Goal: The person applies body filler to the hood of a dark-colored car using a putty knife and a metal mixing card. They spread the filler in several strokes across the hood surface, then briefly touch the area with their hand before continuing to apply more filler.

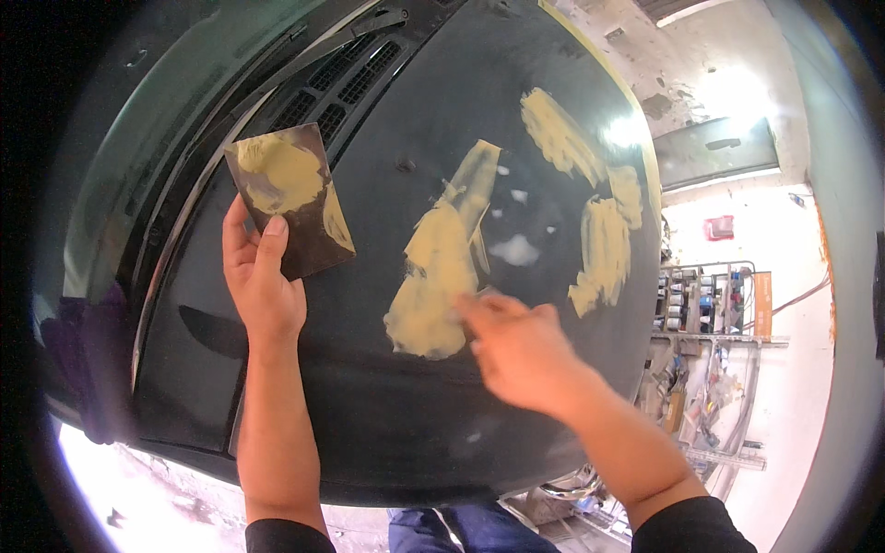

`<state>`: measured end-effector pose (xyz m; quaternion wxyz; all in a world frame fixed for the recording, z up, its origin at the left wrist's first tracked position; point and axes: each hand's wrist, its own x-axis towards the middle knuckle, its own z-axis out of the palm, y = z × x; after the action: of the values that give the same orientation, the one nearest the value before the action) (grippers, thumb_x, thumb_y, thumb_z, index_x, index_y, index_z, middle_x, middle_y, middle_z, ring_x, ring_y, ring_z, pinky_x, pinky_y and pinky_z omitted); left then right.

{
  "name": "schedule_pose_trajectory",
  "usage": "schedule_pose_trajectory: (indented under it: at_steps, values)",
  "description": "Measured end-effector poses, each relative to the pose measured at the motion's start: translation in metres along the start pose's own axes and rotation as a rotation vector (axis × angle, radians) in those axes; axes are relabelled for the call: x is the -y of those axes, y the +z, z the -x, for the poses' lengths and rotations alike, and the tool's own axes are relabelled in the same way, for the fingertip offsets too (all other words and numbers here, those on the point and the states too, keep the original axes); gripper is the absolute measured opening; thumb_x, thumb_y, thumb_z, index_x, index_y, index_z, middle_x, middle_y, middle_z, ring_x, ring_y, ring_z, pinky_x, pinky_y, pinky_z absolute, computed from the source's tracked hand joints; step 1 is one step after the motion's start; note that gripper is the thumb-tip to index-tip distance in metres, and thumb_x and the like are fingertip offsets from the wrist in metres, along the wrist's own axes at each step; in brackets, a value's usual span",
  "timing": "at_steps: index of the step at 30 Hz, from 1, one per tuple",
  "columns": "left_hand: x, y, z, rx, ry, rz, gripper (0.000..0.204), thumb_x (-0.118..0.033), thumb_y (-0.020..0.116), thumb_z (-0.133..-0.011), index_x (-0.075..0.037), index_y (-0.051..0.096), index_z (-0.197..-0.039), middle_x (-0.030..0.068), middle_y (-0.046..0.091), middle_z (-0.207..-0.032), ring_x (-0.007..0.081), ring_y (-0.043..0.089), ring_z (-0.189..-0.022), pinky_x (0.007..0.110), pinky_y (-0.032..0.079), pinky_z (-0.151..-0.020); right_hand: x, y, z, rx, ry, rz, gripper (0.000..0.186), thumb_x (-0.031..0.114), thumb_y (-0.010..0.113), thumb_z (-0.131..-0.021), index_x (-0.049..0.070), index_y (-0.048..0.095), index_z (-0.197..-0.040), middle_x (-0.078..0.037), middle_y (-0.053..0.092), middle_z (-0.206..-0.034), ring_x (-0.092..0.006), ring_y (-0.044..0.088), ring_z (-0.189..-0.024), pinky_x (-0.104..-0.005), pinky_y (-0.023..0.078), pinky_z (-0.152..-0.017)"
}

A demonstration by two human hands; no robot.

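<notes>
My left hand (265, 284) grips a dark rectangular putty board (312, 241) by its lower left corner, the thumb on top. Yellow putty (284, 175) is smeared on the board's upper part and along its right edge. My right hand (524, 348) is closed, with its fingertips at the right edge of a large yellow putty patch (433, 281) on the black car hood (359, 405). Motion blurs those fingers, and what they hold cannot be made out. A thinner putty streak (479, 180) runs up from the patch.
More putty streaks (604, 253) lie on the hood's right side, near yellow edging tape (653, 166). Pale spots (514, 250) mark the hood beside the patch. Air vents (355, 83) and a wiper arm (313, 55) are at upper left. A rack (710, 341) with small containers stands right.
</notes>
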<state>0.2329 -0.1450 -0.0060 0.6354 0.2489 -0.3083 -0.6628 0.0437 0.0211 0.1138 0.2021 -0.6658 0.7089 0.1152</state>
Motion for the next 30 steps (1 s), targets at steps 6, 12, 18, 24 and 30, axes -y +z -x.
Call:
schedule_pose_trajectory:
  at_steps: [6, 12, 18, 24, 30]
  values:
    - [0.002, 0.002, 0.001, -0.02, 0.014, -0.014, 0.041, -0.002, 0.054, -0.091, -0.001, 0.046, -0.131, 0.0107, 0.06, -0.119, 0.0176, 0.058, -0.109, 0.031, 0.046, -0.096, -0.07, -0.041, -0.08, -0.221, 0.193, -0.211, 0.047, 0.006, 0.054, -0.084, 0.004, 0.046, -0.13, -0.021, 0.062, -0.115, -0.0392, 0.057, -0.109, -0.0436, 0.046, -0.092]
    - [-0.002, 0.0, 0.002, 0.014, 0.008, -0.026, 0.04, -0.003, 0.055, -0.091, -0.002, 0.047, -0.13, 0.0094, 0.061, -0.118, 0.0177, 0.059, -0.109, 0.031, 0.046, -0.096, -0.028, -0.02, -0.064, -0.046, 0.136, -0.168, 0.044, 0.01, 0.05, -0.083, 0.004, 0.047, -0.127, -0.023, 0.061, -0.113, -0.0408, 0.056, -0.109, -0.0463, 0.045, -0.091]
    - [-0.001, -0.002, 0.0, 0.047, 0.041, -0.007, 0.038, -0.002, 0.055, -0.091, -0.002, 0.048, -0.129, 0.0094, 0.061, -0.118, 0.0181, 0.059, -0.109, 0.032, 0.047, -0.094, 0.007, 0.02, 0.007, -0.093, 0.036, -0.071, 0.048, 0.009, 0.058, -0.078, 0.005, 0.048, -0.125, -0.012, 0.063, -0.11, -0.0263, 0.055, -0.112, -0.053, 0.044, -0.071]
    - [0.0, 0.005, 0.001, 0.051, 0.043, -0.03, 0.038, -0.002, 0.055, -0.091, -0.001, 0.048, -0.129, 0.0106, 0.061, -0.118, 0.0187, 0.059, -0.108, 0.031, 0.047, -0.094, 0.017, 0.042, 0.044, -0.143, 0.027, -0.04, 0.053, 0.011, 0.062, -0.076, 0.003, 0.048, -0.126, -0.009, 0.062, -0.112, -0.0205, 0.051, -0.114, -0.0486, 0.043, -0.071]
    - [-0.006, 0.003, 0.001, 0.036, 0.051, -0.049, 0.037, -0.002, 0.054, -0.092, -0.001, 0.048, -0.128, 0.0112, 0.061, -0.117, 0.0194, 0.06, -0.108, 0.032, 0.048, -0.094, 0.006, 0.019, 0.047, -0.233, 0.085, -0.066, 0.053, 0.011, 0.059, -0.083, 0.003, 0.043, -0.133, -0.014, 0.062, -0.112, -0.0296, 0.053, -0.117, -0.0496, 0.042, -0.083]
